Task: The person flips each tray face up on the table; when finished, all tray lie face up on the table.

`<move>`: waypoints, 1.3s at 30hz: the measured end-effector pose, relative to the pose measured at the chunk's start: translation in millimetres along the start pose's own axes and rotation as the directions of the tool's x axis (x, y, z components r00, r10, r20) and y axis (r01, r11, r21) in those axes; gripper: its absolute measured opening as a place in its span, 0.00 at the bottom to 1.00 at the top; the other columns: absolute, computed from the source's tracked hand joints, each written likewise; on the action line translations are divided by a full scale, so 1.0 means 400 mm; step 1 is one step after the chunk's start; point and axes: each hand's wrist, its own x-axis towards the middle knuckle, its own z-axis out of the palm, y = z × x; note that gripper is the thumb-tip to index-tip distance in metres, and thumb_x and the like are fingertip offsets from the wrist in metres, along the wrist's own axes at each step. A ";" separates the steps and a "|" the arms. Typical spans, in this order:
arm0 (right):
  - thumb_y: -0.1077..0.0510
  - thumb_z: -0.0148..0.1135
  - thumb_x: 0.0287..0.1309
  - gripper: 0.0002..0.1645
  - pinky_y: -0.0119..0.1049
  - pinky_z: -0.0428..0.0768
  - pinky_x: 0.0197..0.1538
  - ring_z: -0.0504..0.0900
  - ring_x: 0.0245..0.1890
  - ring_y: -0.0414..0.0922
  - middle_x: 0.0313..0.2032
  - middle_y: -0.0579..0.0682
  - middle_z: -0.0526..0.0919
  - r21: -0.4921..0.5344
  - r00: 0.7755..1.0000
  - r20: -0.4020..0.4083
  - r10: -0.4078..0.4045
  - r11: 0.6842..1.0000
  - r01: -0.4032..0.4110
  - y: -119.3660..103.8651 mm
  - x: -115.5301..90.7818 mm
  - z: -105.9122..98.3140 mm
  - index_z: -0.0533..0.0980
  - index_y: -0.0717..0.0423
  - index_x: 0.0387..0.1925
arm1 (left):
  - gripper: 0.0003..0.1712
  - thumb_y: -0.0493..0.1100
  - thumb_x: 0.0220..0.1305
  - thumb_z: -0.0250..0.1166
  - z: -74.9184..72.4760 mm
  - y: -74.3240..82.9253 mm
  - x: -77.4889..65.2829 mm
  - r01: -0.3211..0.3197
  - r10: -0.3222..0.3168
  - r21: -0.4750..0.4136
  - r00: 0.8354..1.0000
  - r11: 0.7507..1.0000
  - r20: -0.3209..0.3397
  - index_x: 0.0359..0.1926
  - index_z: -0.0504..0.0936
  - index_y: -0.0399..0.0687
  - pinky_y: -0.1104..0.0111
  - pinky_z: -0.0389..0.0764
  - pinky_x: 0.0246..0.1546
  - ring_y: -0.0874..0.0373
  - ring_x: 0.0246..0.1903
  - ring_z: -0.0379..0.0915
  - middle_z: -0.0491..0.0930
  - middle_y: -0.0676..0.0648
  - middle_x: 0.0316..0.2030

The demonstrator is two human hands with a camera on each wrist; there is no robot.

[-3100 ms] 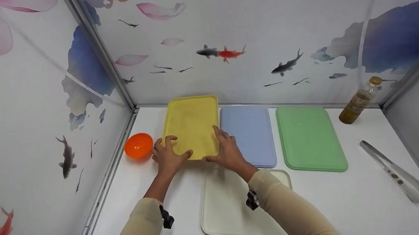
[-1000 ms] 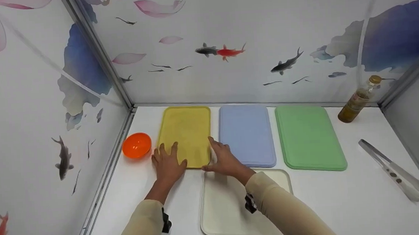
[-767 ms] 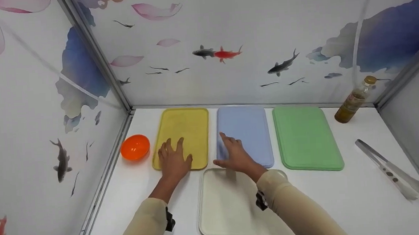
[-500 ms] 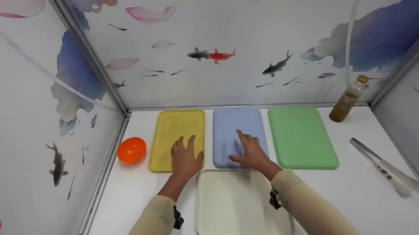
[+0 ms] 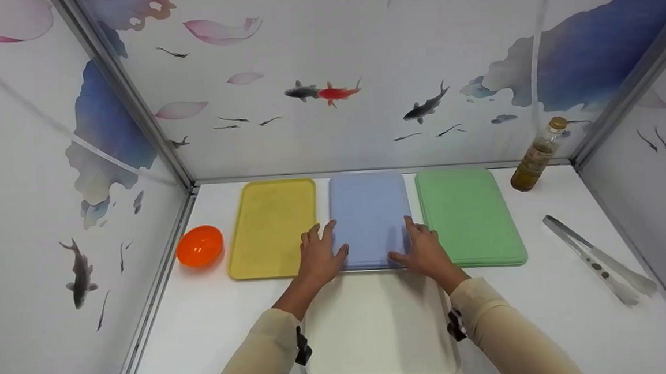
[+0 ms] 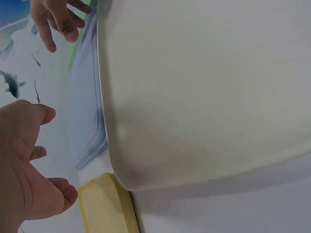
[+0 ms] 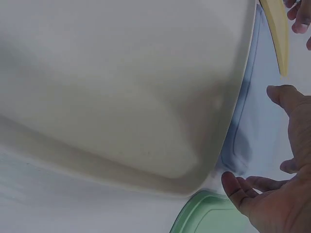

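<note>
A light blue rectangular board [image 5: 369, 213] lies between a yellow rectangular tray [image 5: 272, 225] and a green board [image 5: 467, 213]. My left hand [image 5: 320, 258] hovers by the blue board's left front corner, fingers spread and thumb out. On the opposite side, my right hand [image 5: 428, 254] has its fingers along the right edge, thumb over the front corner. Both wrist views show loosely extended fingers with nothing gripped: left hand [image 6: 24, 170], right hand [image 7: 286, 199]. A cream tray [image 5: 382, 328] with a raised rim sits in front of the blue board, below my wrists.
An orange bowl [image 5: 199, 246] stands left of the yellow tray. At the back right is a bottle of amber liquid [image 5: 533, 163], with metal tongs [image 5: 597, 260] lying in front. Printed wall panels [image 5: 341, 128] enclose the white table's back and sides.
The yellow tray, between my hands and raised earlier, came down flat at the left. Both hands have left it and moved right to the blue board's sides. The head view has shifted slightly.
</note>
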 end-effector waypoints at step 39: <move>0.25 0.73 0.62 0.71 0.73 0.69 0.75 0.68 0.76 0.78 0.77 0.76 0.70 0.254 0.997 -0.079 0.027 0.967 -0.006 0.062 0.028 0.067 0.57 0.69 0.85 | 0.40 0.54 0.76 0.69 0.035 0.090 0.004 0.111 -0.153 -0.380 0.985 0.918 -0.083 0.81 0.66 0.55 0.35 0.68 0.71 0.33 0.76 0.58 0.61 0.36 0.80</move>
